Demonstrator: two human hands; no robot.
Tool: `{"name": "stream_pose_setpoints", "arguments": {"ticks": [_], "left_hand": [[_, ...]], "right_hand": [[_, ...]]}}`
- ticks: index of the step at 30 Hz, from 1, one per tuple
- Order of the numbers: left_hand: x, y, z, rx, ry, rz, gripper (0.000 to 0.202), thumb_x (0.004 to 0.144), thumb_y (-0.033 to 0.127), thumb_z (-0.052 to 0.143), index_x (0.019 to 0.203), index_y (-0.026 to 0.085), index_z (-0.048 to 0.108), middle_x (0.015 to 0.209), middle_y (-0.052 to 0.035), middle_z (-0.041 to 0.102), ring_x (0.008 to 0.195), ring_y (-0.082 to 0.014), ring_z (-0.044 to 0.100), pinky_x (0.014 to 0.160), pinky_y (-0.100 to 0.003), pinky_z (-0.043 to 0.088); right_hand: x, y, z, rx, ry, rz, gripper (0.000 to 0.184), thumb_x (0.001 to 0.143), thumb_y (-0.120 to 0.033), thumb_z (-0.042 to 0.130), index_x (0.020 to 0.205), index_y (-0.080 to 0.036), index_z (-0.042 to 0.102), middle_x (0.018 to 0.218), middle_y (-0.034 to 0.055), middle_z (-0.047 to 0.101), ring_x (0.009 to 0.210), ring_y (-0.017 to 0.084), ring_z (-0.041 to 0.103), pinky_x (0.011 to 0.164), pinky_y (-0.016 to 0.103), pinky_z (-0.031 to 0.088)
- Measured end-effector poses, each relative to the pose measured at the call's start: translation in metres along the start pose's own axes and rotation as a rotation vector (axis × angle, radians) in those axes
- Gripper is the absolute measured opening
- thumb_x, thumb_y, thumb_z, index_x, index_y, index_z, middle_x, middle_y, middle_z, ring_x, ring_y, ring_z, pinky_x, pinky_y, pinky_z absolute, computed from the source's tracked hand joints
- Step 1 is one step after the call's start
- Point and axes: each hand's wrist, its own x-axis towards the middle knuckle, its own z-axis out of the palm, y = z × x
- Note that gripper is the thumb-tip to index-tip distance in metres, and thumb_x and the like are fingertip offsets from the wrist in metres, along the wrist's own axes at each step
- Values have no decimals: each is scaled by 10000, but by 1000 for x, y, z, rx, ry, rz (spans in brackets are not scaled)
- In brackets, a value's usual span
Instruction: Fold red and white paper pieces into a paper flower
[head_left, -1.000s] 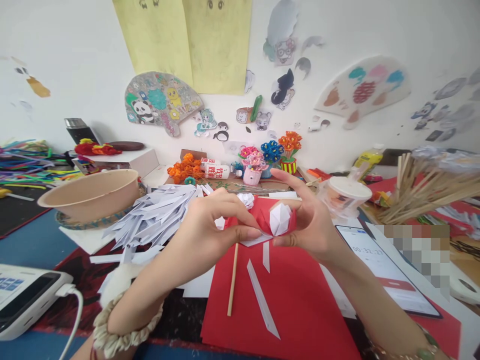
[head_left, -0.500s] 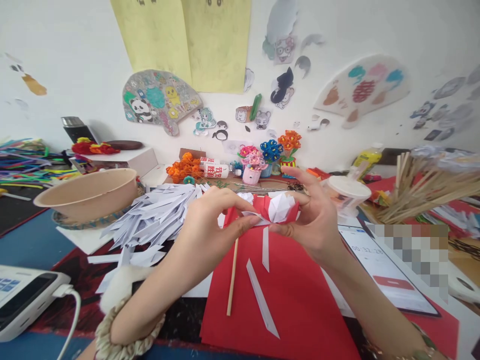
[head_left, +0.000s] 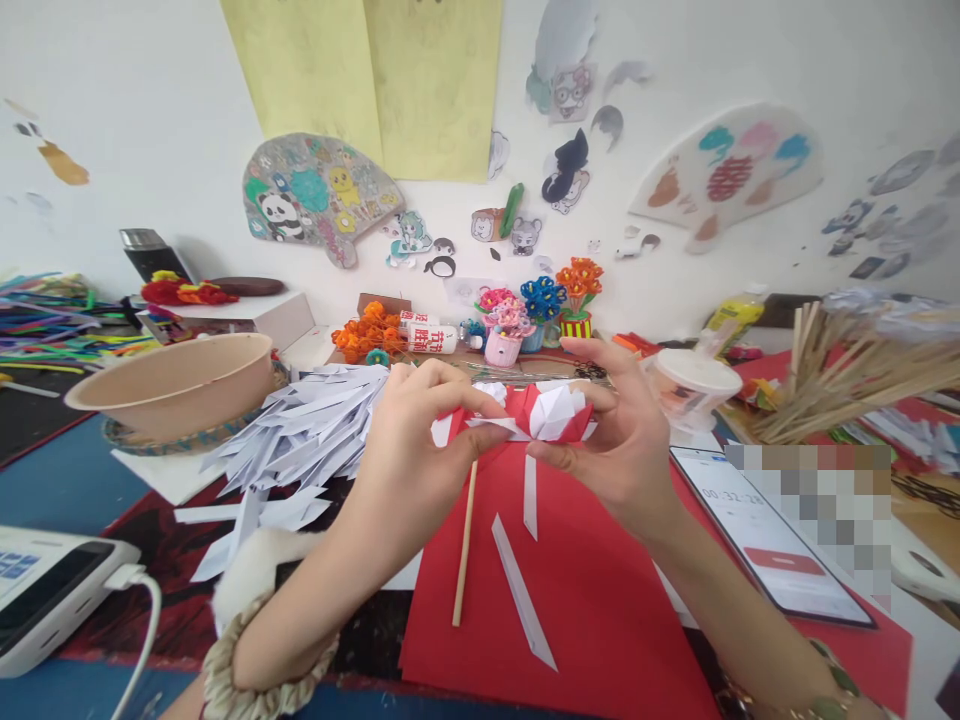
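Note:
My right hand (head_left: pixel 622 440) is closed on a red and white folded-paper piece (head_left: pixel 556 413), thumb below and fingers behind it. Between the thumb and fingers of my left hand (head_left: pixel 435 430) is a white paper strip (head_left: pixel 491 428), which meets the left side of that piece. Some more red and white folded paper lies behind my left fingertips, partly hidden. Beneath both hands is a stack of red paper (head_left: pixel 600 590). On it rest a thin wooden stick (head_left: pixel 465 550) and two folded white strips, one nearer me (head_left: pixel 523 590) and one farther off (head_left: pixel 531 500).
A heap of white paper strips (head_left: pixel 300 430) lies left of my hands, beside a beige basin (head_left: pixel 172 385). At the right are a phone (head_left: pixel 772 540), a white-lidded tub (head_left: pixel 694 385) and a bundle of wooden sticks (head_left: pixel 847 380). Small flower pots (head_left: pixel 504 345) stand against the wall.
The folded piece has turned slightly between my hands, and my right thumb has shifted a little left. My left hand keeps its pinch on the strip. The strips and stick lie as before.

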Motion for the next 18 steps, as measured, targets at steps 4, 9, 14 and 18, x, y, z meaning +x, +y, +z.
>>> {"name": "stream_pose_setpoints", "arguments": {"ticks": [4,9,14,18], "left_hand": [[3,4,-8,-48,-67,-24,179,722,66,799,692,233,742,801,4,650,834,-211,525,765,-365,371],[4,3,-14,-90,-116,49,151,712,89,811,711,233,766,797,-2,651,818,-209,553,754,-371,400],[3,1,-13,-9,-81,176,64,747,190,825,783,228,786,797,-16,642,786,-199,528,735,-360,398],[2,2,-14,16,-61,247,38,778,269,812,787,239,790,788,-20,622,760,-191,497,712,-347,392]], "right_hand": [[2,0,-2,148,-84,134,727,697,-295,902,1306,-290,505,798,-26,723,720,190,711,685,339,602],[1,2,-6,270,-163,245,765,671,-304,920,1318,-303,511,780,-21,739,711,198,719,652,327,599],[1,1,-6,258,-135,221,742,673,-321,919,1303,-297,527,761,-26,727,704,193,715,650,318,590],[2,0,-6,257,-139,210,746,675,-329,916,1305,-287,517,776,-22,739,697,181,710,654,307,577]]}}
